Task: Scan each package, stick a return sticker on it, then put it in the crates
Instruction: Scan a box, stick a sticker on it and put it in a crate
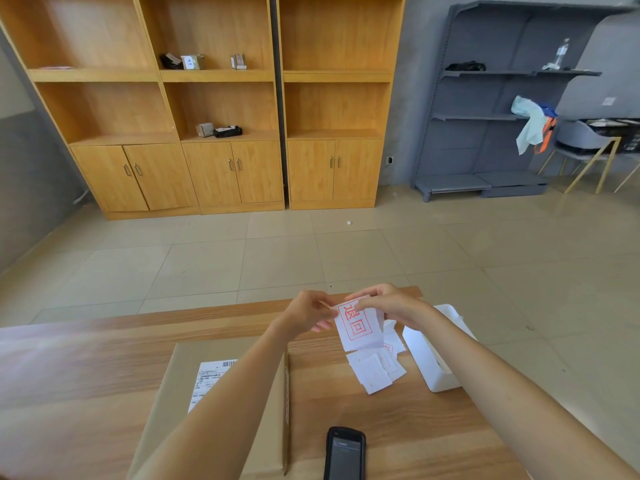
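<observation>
A flat brown cardboard package (180,393) with a white shipping label (207,382) lies on the wooden table (86,368) under my left forearm. Above the table's far edge both hands hold one white return sticker (358,327) printed with red characters. My left hand (308,315) pinches its upper left corner. My right hand (391,303) pinches its top right edge. A black handheld scanner (344,453) lies screen up at the table's near edge, touched by neither hand.
Loose white sticker sheets (375,370) lie on the table below the held sticker. A white box (433,355) stands at the table's right edge. Beyond the tiled floor stand wooden shelf cabinets (214,109) with small parcels, and grey metal racks (502,98).
</observation>
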### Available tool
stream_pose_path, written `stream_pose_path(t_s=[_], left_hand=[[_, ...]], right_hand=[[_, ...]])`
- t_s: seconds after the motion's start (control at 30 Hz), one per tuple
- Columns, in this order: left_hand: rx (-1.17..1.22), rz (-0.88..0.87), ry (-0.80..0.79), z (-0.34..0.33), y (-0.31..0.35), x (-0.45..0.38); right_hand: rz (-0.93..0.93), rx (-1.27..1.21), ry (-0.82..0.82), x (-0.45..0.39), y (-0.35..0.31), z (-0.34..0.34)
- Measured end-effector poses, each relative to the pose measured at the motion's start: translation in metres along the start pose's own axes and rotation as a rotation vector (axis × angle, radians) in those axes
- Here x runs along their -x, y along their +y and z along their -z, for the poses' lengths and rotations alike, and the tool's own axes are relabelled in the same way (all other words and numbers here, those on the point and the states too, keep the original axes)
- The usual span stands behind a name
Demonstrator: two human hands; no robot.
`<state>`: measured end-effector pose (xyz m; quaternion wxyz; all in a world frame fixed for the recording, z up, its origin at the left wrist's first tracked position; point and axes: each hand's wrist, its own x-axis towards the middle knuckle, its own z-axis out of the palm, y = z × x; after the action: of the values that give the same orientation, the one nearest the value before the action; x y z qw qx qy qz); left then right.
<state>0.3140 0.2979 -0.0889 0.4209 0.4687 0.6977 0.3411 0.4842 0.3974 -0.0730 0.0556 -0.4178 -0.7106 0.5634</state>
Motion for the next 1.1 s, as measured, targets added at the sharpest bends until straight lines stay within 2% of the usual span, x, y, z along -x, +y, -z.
stream_pose_path(t_s=[0.3,0.5,0.9,1.1], left_hand=[[0.037,0.068,0.08,0.001,-0.003,-0.002],[0.044,0.073,-0.012,-0.001,0.0,0.002],[0.017,0.023,-0.079,-0.012,0.012,0.002],[0.009,0.045,-0.098,-0.012,0.009,0.003]], right_hand=[[0.005,0.084,-0.095,0.001,0.009,-0.002],[0.04,0.053,-0.182,0.002,0.011,0.003],[0.127,0.116,0.066,0.003,0.008,-0.012],[0.154,0.22,0.075,-0.001,0.007,-0.011]])
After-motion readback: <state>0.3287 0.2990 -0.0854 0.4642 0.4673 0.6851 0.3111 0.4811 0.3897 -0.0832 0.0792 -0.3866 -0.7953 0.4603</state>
